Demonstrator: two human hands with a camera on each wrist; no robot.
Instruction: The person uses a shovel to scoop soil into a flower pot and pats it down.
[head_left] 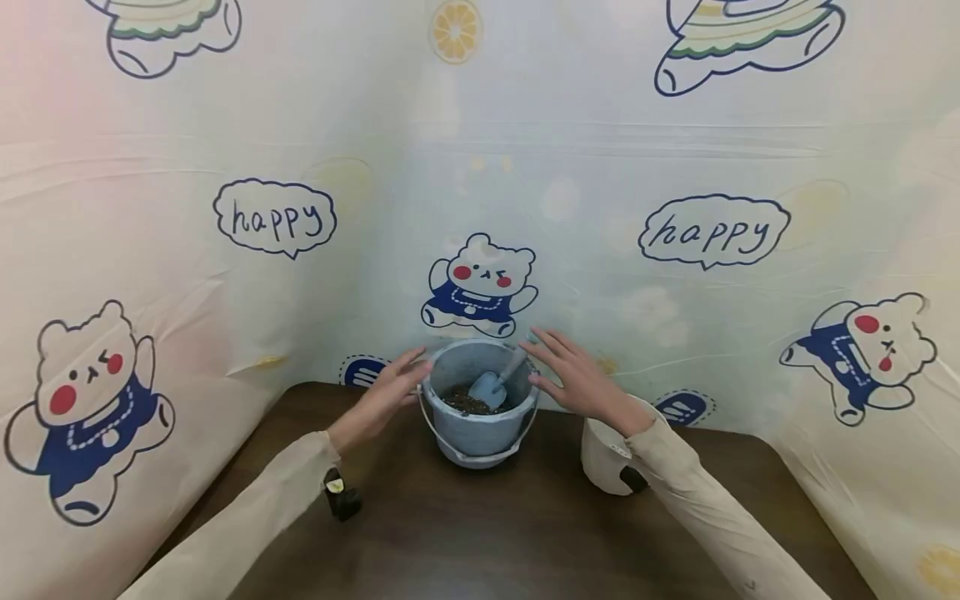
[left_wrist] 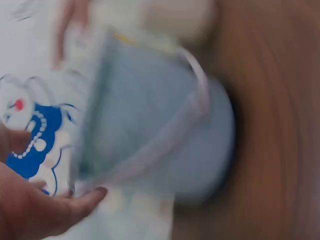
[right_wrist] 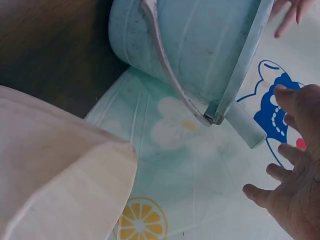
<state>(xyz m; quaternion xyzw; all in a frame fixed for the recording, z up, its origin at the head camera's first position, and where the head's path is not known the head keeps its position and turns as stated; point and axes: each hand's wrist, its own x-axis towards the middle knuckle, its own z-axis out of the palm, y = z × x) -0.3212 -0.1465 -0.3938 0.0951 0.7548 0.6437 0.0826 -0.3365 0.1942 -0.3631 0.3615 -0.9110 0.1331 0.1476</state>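
A light blue bucket [head_left: 480,432] stands upright on the table, its handle hanging down in front. Dark soil [head_left: 471,402] lies inside, and a blue toy shovel [head_left: 489,388] leans in it with its handle over the right rim. My left hand [head_left: 382,398] is at the bucket's left rim, fingers extended; in the left wrist view its fingertips lie close to the rim, though blur hides whether they touch. On the other side my right hand [head_left: 581,377] spreads its fingers beside the rim and shovel handle [right_wrist: 247,125], apart from them in the right wrist view.
A white container [head_left: 602,457] stands on the brown table [head_left: 480,533], right of the bucket and partly behind my right forearm. Directly behind the bucket hangs a printed cloth [head_left: 585,250]. A small black object [head_left: 342,498] shows by the left sleeve.
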